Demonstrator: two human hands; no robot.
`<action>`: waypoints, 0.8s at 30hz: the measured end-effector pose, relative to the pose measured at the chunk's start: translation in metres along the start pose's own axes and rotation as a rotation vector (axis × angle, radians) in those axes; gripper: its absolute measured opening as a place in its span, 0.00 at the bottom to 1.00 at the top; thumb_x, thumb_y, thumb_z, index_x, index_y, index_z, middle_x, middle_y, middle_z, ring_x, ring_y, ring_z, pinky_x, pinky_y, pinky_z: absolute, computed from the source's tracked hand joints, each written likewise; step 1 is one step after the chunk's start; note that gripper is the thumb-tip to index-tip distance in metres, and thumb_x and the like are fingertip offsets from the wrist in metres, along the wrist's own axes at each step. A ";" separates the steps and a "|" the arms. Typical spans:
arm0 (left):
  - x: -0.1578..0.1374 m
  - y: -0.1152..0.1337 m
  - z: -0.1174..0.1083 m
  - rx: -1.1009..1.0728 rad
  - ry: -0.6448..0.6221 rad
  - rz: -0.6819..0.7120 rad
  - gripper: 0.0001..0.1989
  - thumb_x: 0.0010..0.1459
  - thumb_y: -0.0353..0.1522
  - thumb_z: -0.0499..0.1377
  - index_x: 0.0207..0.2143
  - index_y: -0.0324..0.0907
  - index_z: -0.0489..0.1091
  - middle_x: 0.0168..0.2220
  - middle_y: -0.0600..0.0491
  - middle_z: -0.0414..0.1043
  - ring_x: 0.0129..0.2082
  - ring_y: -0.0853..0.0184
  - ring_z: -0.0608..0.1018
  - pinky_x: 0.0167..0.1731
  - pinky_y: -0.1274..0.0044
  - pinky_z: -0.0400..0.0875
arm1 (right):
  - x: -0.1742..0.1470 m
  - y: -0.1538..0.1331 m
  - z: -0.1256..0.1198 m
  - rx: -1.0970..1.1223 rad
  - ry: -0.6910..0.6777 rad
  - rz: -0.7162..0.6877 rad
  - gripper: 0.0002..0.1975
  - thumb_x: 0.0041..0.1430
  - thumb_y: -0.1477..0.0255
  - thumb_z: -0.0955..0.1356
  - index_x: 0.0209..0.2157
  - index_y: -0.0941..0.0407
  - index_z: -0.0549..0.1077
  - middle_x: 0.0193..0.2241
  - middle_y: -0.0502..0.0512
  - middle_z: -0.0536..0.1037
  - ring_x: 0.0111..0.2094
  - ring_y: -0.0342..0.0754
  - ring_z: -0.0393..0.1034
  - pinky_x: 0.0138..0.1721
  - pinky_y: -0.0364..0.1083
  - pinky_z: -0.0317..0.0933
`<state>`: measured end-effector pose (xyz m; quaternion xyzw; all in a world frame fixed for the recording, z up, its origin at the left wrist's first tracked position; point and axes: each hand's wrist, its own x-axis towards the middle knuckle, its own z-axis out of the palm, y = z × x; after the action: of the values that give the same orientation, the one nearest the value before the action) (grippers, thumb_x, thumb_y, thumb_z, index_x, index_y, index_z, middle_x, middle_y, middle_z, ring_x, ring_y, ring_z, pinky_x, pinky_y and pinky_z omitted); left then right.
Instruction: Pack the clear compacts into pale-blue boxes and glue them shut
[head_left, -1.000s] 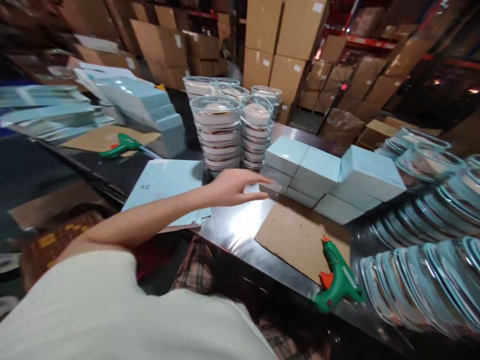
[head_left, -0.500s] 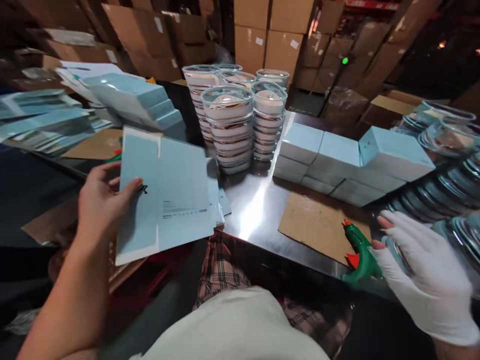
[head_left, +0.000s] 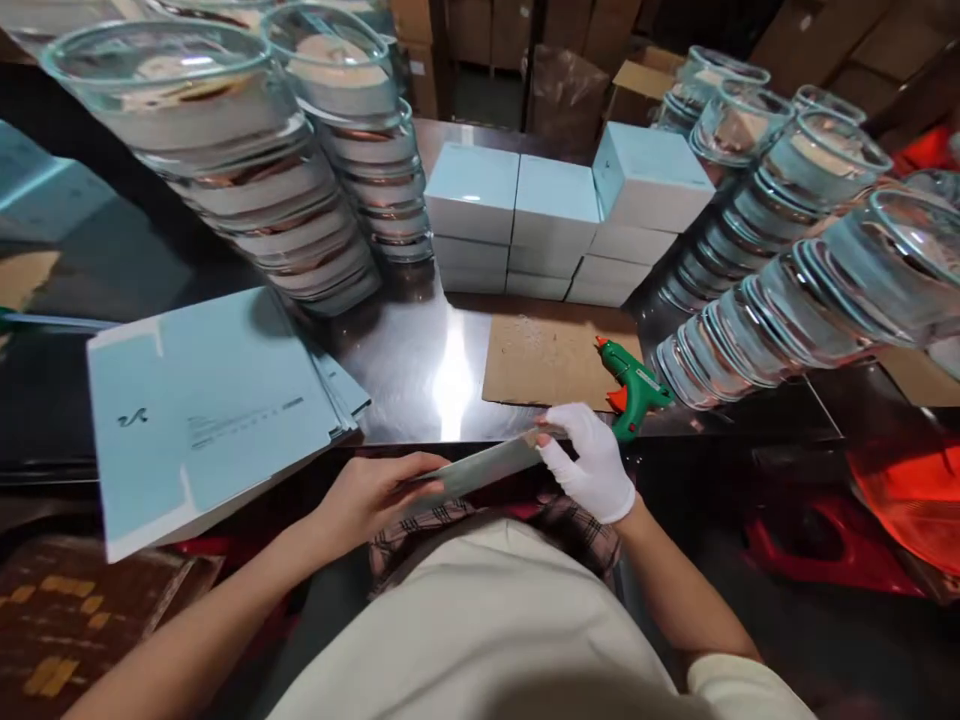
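Note:
Close to my body, a flat pale-blue carton blank (head_left: 487,466) is held nearly edge-on between both hands. My left hand (head_left: 382,498), bare, closes on its left end with fingers and thumb. My right hand (head_left: 589,462), in a white glove with bare fingertips, pinches its right end. A stack of flat printed carton blanks (head_left: 217,400) lies to the left, partly over the table edge. Just beyond my right hand, a green glue gun (head_left: 636,388) with an orange nozzle and trigger rests at the edge of a brown cardboard sheet (head_left: 555,350).
Folded pale-blue boxes (head_left: 555,225) stand in a block behind the cardboard sheet. Tall stacks of clear round containers (head_left: 247,170) rise at the left, and more leaning stacks of clear containers (head_left: 795,290) at the right. The metal table (head_left: 409,350) reflects a bright light.
The view has swung right and down. My left hand has brought a blank in front of my body, and my gloved right hand has moved inward and taken its other end.

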<state>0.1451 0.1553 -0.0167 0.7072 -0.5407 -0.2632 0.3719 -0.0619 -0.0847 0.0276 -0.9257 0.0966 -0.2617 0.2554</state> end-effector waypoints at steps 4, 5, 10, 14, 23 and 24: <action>0.005 0.006 -0.005 -0.049 -0.067 -0.023 0.17 0.70 0.45 0.59 0.48 0.46 0.82 0.37 0.54 0.86 0.28 0.68 0.82 0.29 0.80 0.72 | -0.020 0.007 0.002 0.170 -0.137 0.064 0.13 0.72 0.65 0.68 0.54 0.54 0.77 0.47 0.58 0.85 0.46 0.51 0.81 0.50 0.49 0.75; 0.006 0.007 -0.004 -0.064 -0.069 -0.034 0.17 0.70 0.45 0.59 0.47 0.46 0.82 0.37 0.54 0.87 0.29 0.67 0.82 0.30 0.79 0.73 | -0.024 0.009 0.005 0.174 -0.072 0.095 0.14 0.72 0.66 0.68 0.55 0.53 0.77 0.48 0.59 0.85 0.47 0.52 0.81 0.50 0.50 0.75; 0.009 0.008 0.006 -0.090 -0.065 -0.073 0.17 0.69 0.47 0.60 0.47 0.48 0.82 0.38 0.54 0.87 0.31 0.64 0.84 0.31 0.77 0.75 | -0.045 0.015 0.016 0.072 0.279 0.000 0.08 0.69 0.74 0.70 0.45 0.51 0.80 0.38 0.55 0.85 0.40 0.51 0.80 0.45 0.51 0.75; 0.010 0.007 0.008 -0.119 -0.147 -0.019 0.17 0.70 0.46 0.58 0.49 0.50 0.82 0.39 0.55 0.87 0.31 0.63 0.85 0.32 0.76 0.77 | -0.047 0.017 0.014 0.172 -0.001 0.246 0.14 0.74 0.62 0.66 0.46 0.53 0.82 0.42 0.59 0.85 0.44 0.52 0.80 0.49 0.52 0.74; 0.029 -0.023 0.041 0.165 -0.142 0.067 0.27 0.65 0.53 0.63 0.57 0.48 0.79 0.53 0.44 0.85 0.48 0.51 0.87 0.48 0.66 0.82 | -0.073 0.048 0.041 1.177 -0.782 0.813 0.52 0.43 0.26 0.69 0.44 0.61 0.83 0.39 0.62 0.85 0.40 0.55 0.80 0.49 0.53 0.74; 0.025 -0.025 0.049 0.205 -0.213 0.093 0.33 0.61 0.54 0.67 0.62 0.46 0.76 0.59 0.40 0.81 0.55 0.47 0.85 0.54 0.63 0.81 | -0.080 0.050 0.043 1.214 -0.806 0.808 0.52 0.42 0.25 0.69 0.43 0.61 0.83 0.39 0.63 0.85 0.41 0.56 0.81 0.50 0.53 0.74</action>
<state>0.1277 0.1233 -0.0650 0.6837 -0.6334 -0.2625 0.2500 -0.1090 -0.0839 -0.0644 -0.5438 0.1645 0.1951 0.7995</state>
